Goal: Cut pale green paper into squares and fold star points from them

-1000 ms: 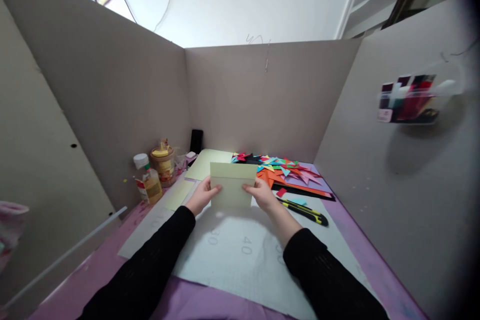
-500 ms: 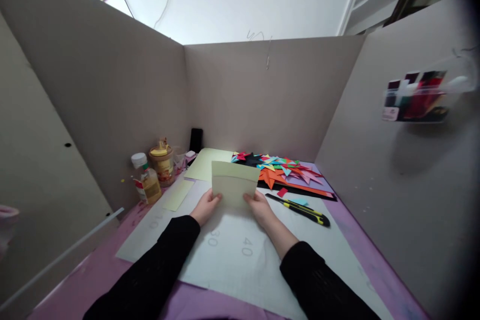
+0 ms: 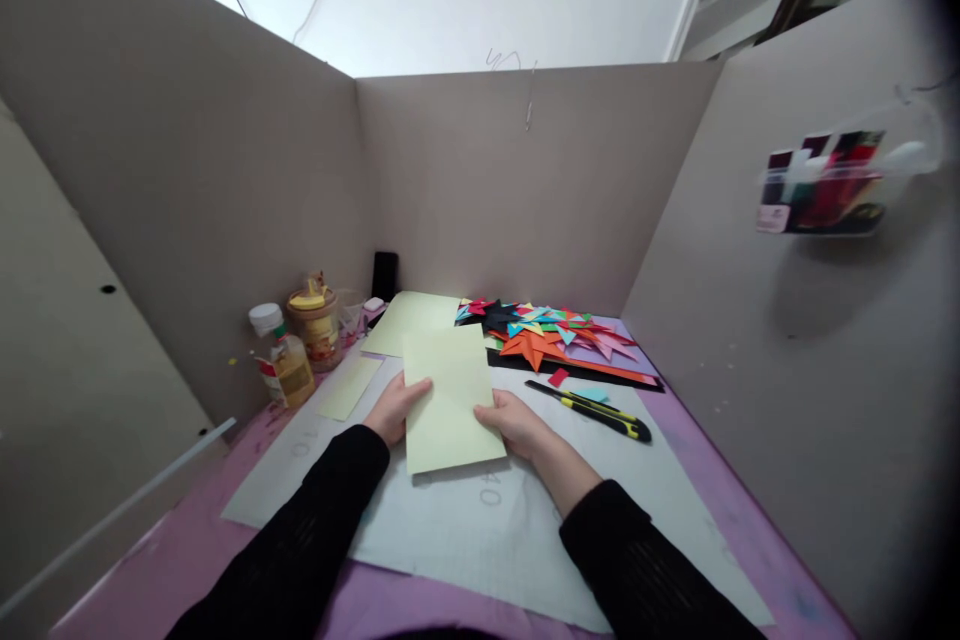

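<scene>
Between my hands is a pale yellow sheet of paper [image 3: 452, 410], unfolded and held a little above the white mat [image 3: 450, 530]. My left hand [image 3: 395, 406] grips its left edge with the thumb on top. My right hand [image 3: 517, 423] pinches the right edge the same way; the fingers underneath are hidden. Left of my left hand lies a narrow pale yellow strip [image 3: 350, 388]. Behind the held sheet rests a larger pale yellow sheet [image 3: 390, 322]. A black and yellow utility knife [image 3: 600, 412] lies to the right, near a red paper scrap [image 3: 558, 377] and a light blue one [image 3: 592, 394].
Several folded paper stars [image 3: 532, 348] in many colours are heaped at the back right. A glue bottle [image 3: 285, 360], a tub [image 3: 315, 325], a clear cup [image 3: 349, 310] and a black phone [image 3: 385, 276] stand at the back left. Grey partitions [image 3: 517, 190] enclose the table.
The held paper has gone from a shorter, folded-looking shape with a curved edge to a longer flat sheet facing me, its near edge lower. My hands keep their hold on its sides.
</scene>
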The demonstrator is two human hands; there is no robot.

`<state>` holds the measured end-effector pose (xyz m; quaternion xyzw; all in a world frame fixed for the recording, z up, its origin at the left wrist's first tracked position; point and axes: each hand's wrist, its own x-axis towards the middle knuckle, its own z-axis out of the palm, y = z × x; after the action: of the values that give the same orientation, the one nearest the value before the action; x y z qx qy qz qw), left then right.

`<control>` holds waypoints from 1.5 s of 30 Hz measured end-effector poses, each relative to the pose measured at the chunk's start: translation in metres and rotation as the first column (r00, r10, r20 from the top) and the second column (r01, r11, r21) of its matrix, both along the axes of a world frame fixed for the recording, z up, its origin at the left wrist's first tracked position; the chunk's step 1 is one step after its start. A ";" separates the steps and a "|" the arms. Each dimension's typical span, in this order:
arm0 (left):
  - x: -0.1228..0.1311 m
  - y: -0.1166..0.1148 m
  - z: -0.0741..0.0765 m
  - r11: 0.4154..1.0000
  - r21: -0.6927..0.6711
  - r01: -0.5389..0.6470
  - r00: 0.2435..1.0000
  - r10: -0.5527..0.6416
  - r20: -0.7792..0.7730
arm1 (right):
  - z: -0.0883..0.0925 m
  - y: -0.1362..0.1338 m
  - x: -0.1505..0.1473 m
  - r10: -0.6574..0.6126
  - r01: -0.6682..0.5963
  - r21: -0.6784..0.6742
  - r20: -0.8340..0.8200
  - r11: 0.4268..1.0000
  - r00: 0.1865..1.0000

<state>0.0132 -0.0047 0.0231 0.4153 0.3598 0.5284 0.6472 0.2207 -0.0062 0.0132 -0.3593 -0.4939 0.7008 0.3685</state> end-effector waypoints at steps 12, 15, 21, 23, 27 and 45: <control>0.025 -0.017 0.001 0.982 -0.083 0.168 0.986 -0.166 0.026 | 0.003 0.010 0.007 -0.217 0.217 -0.015 -0.148 0.976 0.965; 0.023 -0.013 0.000 0.990 -0.083 0.118 0.993 -0.117 0.010 | 0.000 0.011 0.007 -0.221 0.220 -0.018 -0.080 0.975 0.972; 0.022 -0.010 -0.001 0.987 -0.085 0.134 0.989 -0.139 -0.055 | -0.003 0.013 0.008 -0.227 0.225 -0.026 -0.105 0.974 0.968; 0.022 -0.011 -0.001 0.986 -0.081 0.146 0.987 -0.151 -0.063 | -0.003 0.013 0.010 -0.219 0.216 -0.041 -0.136 0.976 0.966; 0.022 -0.011 -0.004 0.984 -0.077 0.163 0.983 -0.168 -0.068 | -0.002 0.013 0.013 -0.142 0.129 -0.078 -0.197 0.989 0.970; 0.013 -0.005 0.000 0.986 -0.035 0.162 0.981 -0.165 -0.099 | 0.001 0.014 0.016 -0.148 0.146 -0.022 -0.138 0.989 0.979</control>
<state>0.0267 -0.0099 0.0235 0.4611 0.3637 0.4468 0.6748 0.2362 0.0077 0.0143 -0.3473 -0.4349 0.6979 0.4507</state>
